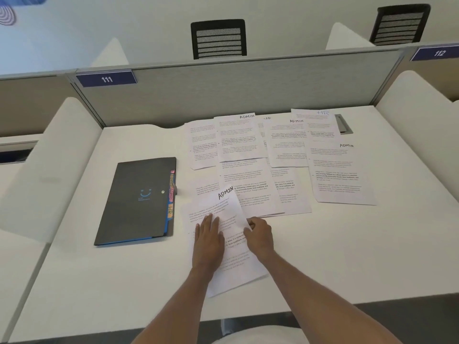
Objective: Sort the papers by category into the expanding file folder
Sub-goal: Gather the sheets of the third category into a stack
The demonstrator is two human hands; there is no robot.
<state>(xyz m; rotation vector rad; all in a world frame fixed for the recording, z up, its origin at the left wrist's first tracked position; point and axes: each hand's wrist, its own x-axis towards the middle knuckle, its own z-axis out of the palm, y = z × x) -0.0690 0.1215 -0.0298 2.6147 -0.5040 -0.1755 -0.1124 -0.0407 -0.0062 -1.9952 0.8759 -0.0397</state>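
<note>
Papers lie spread across desk, unfiled | folder closed at left | left hand flat on ADMIN sheet, right hand pinches its edge | sorting looks barely begun

The folder is charcoal black, with a blue smiling face on its cover, a blue lower edge, and pink and orange tabs down its right side. Under it the table is white. Right of the folder, the papers are white with black print. The front sheet bears "ADMIN" in black marker, the far sheet "HR" in blue. Behind the folder, a grey partition carries a navy plate with white numerals. Beyond that, a black chair has a grey-and-black striped back.
</note>
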